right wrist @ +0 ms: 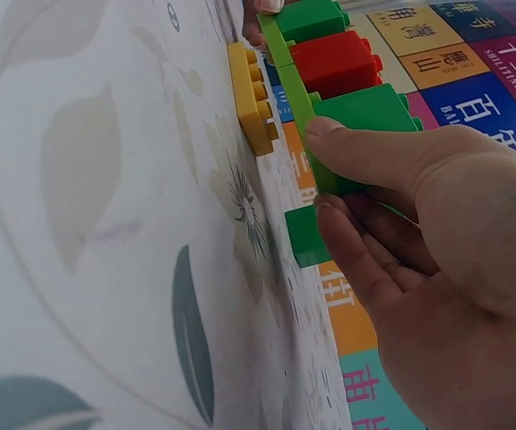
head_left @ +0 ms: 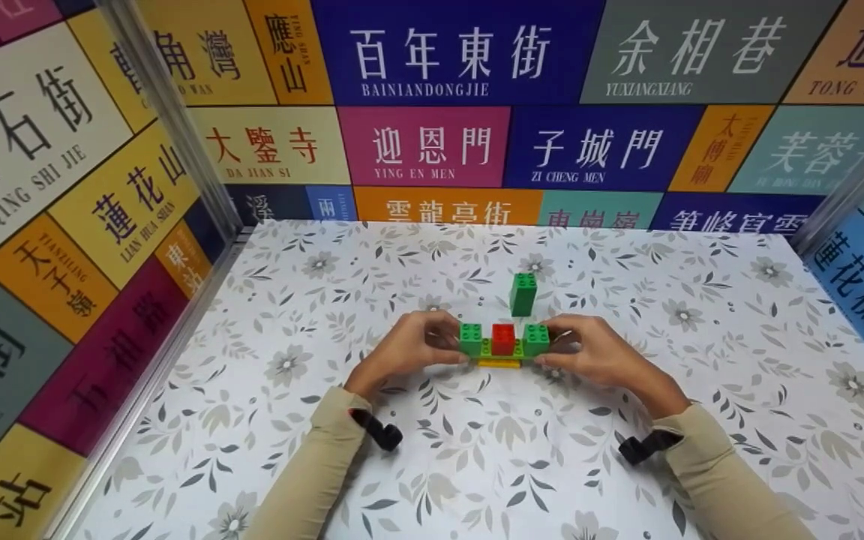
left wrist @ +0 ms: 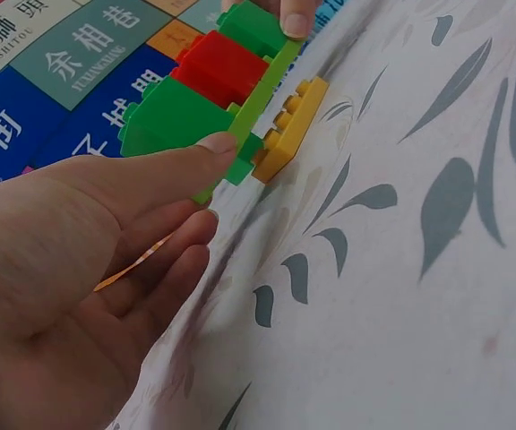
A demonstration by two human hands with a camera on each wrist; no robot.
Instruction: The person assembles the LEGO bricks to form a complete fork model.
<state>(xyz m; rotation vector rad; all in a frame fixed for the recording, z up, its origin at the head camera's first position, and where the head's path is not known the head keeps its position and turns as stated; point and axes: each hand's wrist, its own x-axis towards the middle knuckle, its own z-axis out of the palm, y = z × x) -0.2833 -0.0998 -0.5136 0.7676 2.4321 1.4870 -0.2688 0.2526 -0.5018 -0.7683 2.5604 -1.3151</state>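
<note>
My left hand (head_left: 406, 349) and my right hand (head_left: 598, 349) hold a toy brick assembly by its two ends, thumbs in front and fingers behind. Its base is a light green strip (right wrist: 301, 107). On it stand a red brick (head_left: 503, 339) in the middle, one green brick (head_left: 470, 337) at the left end and another green brick (head_left: 535, 339) at the right end. Just beneath lies a flat yellow brick (head_left: 499, 363) on the table, studs up. In the right wrist view a gap shows between the strip and the yellow brick (right wrist: 252, 100).
A tall green block (head_left: 523, 295) stands upright behind the assembly, near my right hand. The table (head_left: 672, 270) has a white cover with grey leaves and flowers. Walls of coloured panels (head_left: 454, 52) rise at the back and both sides.
</note>
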